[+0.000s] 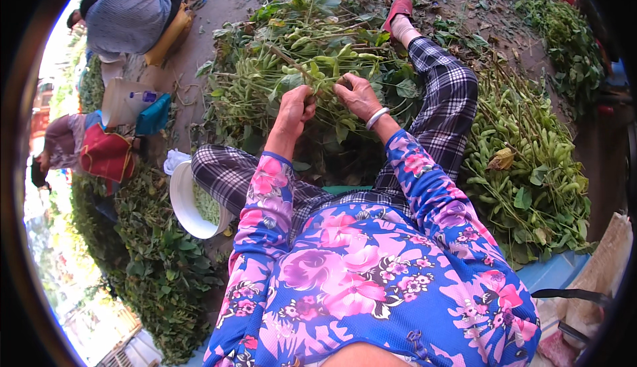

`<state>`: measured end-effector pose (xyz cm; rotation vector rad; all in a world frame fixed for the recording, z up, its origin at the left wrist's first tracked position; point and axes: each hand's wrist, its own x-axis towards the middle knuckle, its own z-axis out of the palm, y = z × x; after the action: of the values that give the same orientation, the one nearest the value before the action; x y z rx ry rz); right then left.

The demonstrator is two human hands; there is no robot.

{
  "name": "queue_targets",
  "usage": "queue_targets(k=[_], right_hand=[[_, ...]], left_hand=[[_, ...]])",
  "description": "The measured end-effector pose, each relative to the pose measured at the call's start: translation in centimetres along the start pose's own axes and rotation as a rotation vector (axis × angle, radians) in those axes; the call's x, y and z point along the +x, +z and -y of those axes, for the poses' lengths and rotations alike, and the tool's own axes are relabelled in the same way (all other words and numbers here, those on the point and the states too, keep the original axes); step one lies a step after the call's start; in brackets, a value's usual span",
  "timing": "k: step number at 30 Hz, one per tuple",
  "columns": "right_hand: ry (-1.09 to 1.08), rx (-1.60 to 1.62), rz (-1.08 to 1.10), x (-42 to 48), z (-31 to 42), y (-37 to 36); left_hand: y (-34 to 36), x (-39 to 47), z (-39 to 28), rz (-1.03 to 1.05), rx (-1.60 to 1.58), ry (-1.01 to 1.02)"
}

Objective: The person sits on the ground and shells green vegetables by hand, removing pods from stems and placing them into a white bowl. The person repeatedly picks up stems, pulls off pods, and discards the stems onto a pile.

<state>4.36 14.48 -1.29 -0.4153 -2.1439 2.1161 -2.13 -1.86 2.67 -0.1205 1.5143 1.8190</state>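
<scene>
My left hand (297, 109) is closed around the lower part of a soybean stem (291, 62) bearing green pods and leaves. Close beside it, my right hand (359, 97), with a silver bangle at the wrist, has its thumb and fingers pinched together at the same plant; what lies between the fingertips is too small to tell. Both hands are over a heap of cut soybean plants (239, 76) between my legs. By my left knee, a white bucket (180, 205) leans towards me with shelled or loose green beans (205, 200) inside.
More podded plants (527, 163) lie by my right leg, and a leafy heap (164, 267) is at left. A person in a grey top (127, 19) and another with a red cloth (107, 153) sit at left, near a pale bucket (113, 99).
</scene>
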Motion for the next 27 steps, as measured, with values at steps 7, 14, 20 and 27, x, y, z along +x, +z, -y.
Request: queue_targets(k=[7, 14, 20, 27], right_hand=[[-0.082, -0.638, 0.016, -1.6, 3.0, -1.1], [-0.295, -0.573, -0.003, -1.4, 3.8, 1.1], [-0.686, -0.662, -0.194, -1.7, 14.7, -4.8], [-0.67, -0.724, -0.477, -12.4, 28.8, -17.0]], left_hand=[[0.4, -1.3, -4.1, 0.035, -0.041, 0.089], [0.9, -3.1, -8.8, 0.026, -0.004, 0.17], [6.0, -5.1, -17.5, 0.305, 0.064, 0.352], [14.2, -8.1, -20.6, 0.675, -0.157, 0.376]])
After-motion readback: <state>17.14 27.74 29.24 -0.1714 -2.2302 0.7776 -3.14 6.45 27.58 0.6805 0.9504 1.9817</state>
